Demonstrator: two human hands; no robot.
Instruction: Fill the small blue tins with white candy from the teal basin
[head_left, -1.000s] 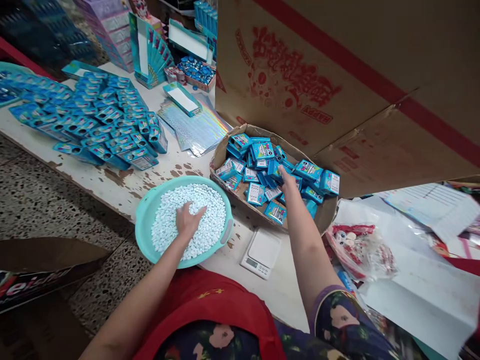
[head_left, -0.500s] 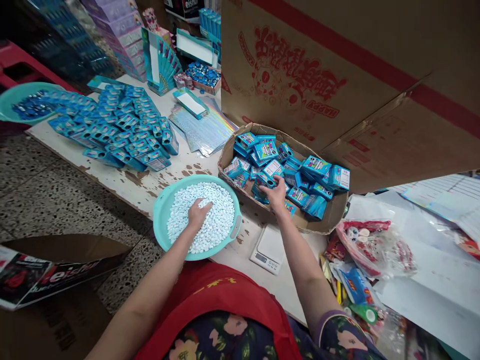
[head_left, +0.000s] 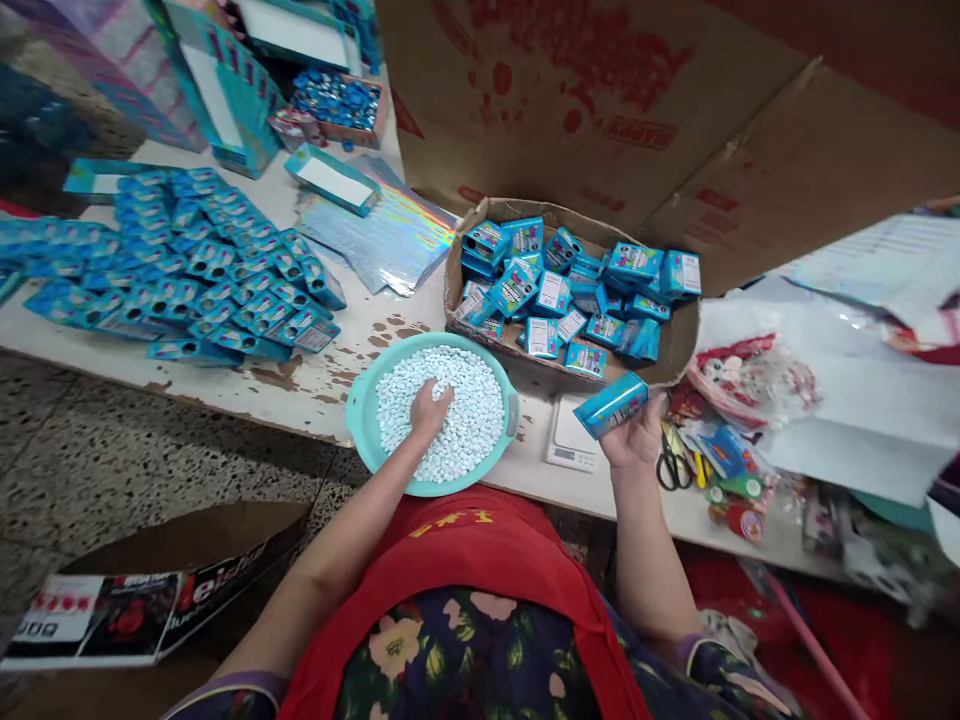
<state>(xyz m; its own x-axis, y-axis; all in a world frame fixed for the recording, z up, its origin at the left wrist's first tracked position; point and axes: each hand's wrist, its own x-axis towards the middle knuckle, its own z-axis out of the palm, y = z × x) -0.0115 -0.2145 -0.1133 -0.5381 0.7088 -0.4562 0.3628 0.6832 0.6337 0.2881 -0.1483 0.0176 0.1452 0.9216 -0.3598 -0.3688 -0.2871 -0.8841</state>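
My left hand (head_left: 430,412) is dug into small white candies (head_left: 472,425) that fill a turquoise plastic bowl (head_left: 358,405). Its fingertips are sunk among the candies, with the fingers curled round some of them. My right hand (head_left: 634,440) grips a small blue printed candy box (head_left: 612,404), held tilted above a white digital scale (head_left: 570,444). Behind it stands a shallow cardboard tray (head_left: 681,345) with several more blue boxes (head_left: 553,292) lying loosely in it.
Rows of blue boxes (head_left: 217,270) stand at the left, round holes showing in their tops. Shiny silver sheets (head_left: 397,240) lie behind the bowl. A tall carton (head_left: 600,130) backs the tray. Scissors (head_left: 673,462) and plastic bags (head_left: 750,380) are at the right.
My right hand has come out of the cardboard tray toward me, now with a blue candy box in it. My left hand stays in the candies. The view has shifted.
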